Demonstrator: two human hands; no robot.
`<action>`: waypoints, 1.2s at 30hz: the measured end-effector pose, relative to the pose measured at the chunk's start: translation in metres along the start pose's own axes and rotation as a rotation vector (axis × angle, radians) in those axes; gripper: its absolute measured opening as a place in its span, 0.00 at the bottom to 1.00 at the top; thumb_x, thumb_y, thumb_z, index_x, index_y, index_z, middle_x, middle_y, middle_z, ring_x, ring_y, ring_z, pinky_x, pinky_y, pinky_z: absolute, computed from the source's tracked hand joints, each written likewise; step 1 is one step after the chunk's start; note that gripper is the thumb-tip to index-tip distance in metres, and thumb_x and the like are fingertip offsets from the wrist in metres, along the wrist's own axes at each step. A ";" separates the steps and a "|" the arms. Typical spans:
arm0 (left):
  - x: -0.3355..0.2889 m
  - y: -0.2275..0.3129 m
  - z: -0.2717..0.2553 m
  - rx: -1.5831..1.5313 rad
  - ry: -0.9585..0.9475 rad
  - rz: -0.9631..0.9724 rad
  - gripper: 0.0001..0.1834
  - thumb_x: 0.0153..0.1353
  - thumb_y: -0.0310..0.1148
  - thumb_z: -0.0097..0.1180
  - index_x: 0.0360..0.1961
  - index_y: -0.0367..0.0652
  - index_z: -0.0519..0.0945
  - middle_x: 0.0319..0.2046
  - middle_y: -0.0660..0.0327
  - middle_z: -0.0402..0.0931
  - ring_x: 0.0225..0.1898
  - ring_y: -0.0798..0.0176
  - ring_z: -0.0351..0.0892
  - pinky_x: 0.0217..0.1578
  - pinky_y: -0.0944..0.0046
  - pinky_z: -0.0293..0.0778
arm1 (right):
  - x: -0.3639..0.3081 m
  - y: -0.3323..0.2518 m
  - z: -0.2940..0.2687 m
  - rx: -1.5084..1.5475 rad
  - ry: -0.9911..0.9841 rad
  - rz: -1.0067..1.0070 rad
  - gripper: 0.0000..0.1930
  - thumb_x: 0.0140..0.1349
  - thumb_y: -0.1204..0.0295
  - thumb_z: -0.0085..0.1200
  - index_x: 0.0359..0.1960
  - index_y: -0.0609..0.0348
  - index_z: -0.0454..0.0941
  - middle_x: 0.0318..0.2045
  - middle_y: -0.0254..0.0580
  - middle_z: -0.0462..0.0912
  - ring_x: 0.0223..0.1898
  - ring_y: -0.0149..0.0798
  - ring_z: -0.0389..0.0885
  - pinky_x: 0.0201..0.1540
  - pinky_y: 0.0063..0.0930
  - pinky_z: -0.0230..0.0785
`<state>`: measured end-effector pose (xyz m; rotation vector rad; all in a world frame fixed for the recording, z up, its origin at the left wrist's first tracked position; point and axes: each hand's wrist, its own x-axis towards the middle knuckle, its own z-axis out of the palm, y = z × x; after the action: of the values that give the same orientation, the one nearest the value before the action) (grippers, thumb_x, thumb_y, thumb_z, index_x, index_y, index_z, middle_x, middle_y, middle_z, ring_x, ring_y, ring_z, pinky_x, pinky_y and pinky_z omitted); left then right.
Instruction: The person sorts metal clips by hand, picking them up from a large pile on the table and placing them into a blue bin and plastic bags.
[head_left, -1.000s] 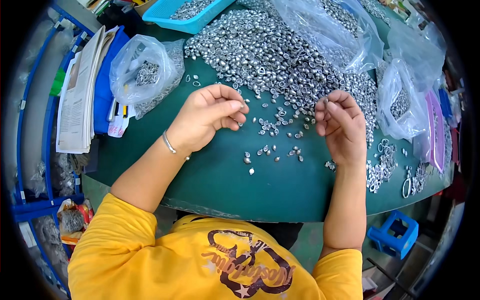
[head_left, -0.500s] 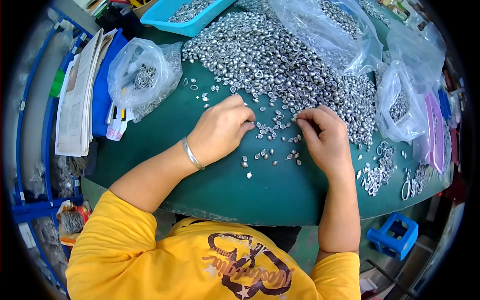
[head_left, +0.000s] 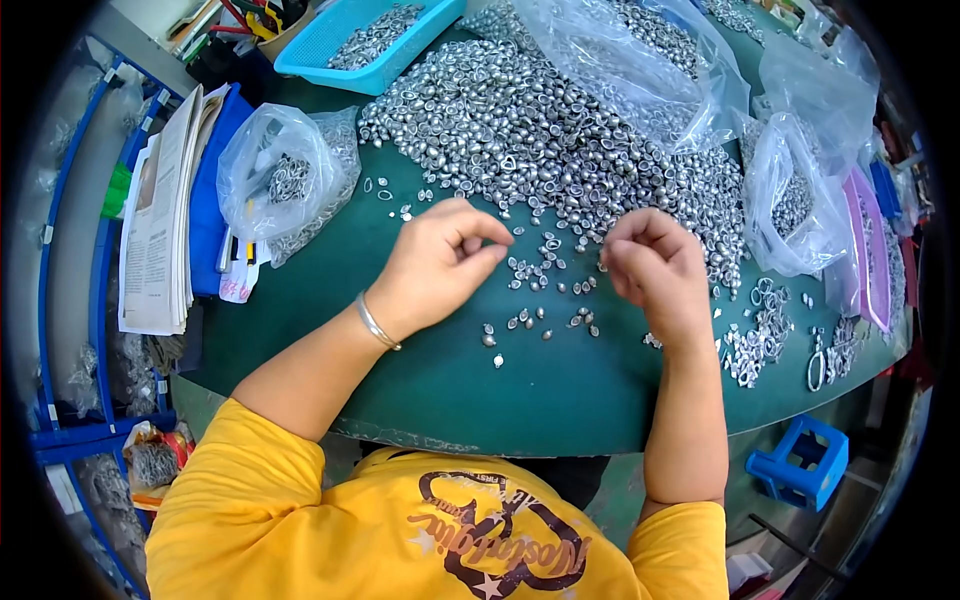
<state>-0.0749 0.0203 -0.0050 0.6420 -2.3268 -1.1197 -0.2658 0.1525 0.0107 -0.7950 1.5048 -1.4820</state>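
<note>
My left hand (head_left: 436,268), a silver bangle (head_left: 376,321) at its wrist, hovers over the green tabletop. Its thumb and forefinger come together in a pinch; whatever lies between them is too small to name. Opposite it, my right hand (head_left: 657,278) has its fingers curled in against the thumb, with a tiny silvery bit showing by the fingertips. Between the hands lie several loose oval metal pieces (head_left: 545,262), some domed and some like open cups. Beyond the hands spreads a large heap of similar silver pieces (head_left: 530,130), its near edge just past my right fingers.
A blue plastic basket (head_left: 375,78) holding metal parts stands at the far left. Clear bags (head_left: 290,165) of parts lie left, far and right. More links (head_left: 765,335) are piled at right near a purple tray (head_left: 872,255). A blue stool (head_left: 800,462) stands on the floor.
My right hand has drawn back slightly from the heap's edge, its fingers curling in more. My left hand stays near the same spot, its pinch a little higher. The whole view has shifted slightly.
</note>
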 end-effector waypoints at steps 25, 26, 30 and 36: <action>-0.005 -0.002 0.013 0.270 -0.020 0.242 0.05 0.47 0.25 0.61 0.28 0.42 0.80 0.23 0.60 0.69 0.26 0.59 0.72 0.28 0.64 0.69 | 0.000 0.010 0.026 -0.545 -0.006 -0.115 0.05 0.53 0.73 0.55 0.26 0.62 0.79 0.18 0.35 0.75 0.20 0.31 0.75 0.24 0.25 0.67; -0.005 -0.002 0.013 0.288 -0.033 0.249 0.05 0.47 0.25 0.61 0.28 0.42 0.80 0.23 0.60 0.70 0.27 0.58 0.72 0.29 0.63 0.69 | 0.004 0.015 0.019 -0.339 -0.016 -0.103 0.05 0.54 0.75 0.52 0.25 0.63 0.79 0.17 0.28 0.74 0.20 0.22 0.70 0.22 0.17 0.62; -0.002 -0.001 0.013 0.216 0.009 0.220 0.04 0.49 0.24 0.60 0.28 0.42 0.80 0.23 0.62 0.69 0.25 0.64 0.72 0.27 0.67 0.69 | 0.005 0.010 0.012 -0.095 0.005 0.018 0.05 0.54 0.75 0.53 0.28 0.64 0.79 0.19 0.30 0.75 0.21 0.22 0.70 0.23 0.17 0.62; 0.003 0.000 -0.001 -0.925 -0.081 -0.487 0.06 0.54 0.23 0.56 0.34 0.36 0.77 0.27 0.65 0.72 0.22 0.73 0.67 0.25 0.74 0.67 | 0.004 0.023 0.030 -0.949 0.011 -0.515 0.04 0.51 0.73 0.57 0.28 0.58 0.81 0.25 0.41 0.77 0.26 0.45 0.78 0.29 0.34 0.71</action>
<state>-0.0768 0.0185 -0.0040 0.7885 -1.4385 -2.2391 -0.2376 0.1381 -0.0108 -1.8333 2.1277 -1.0300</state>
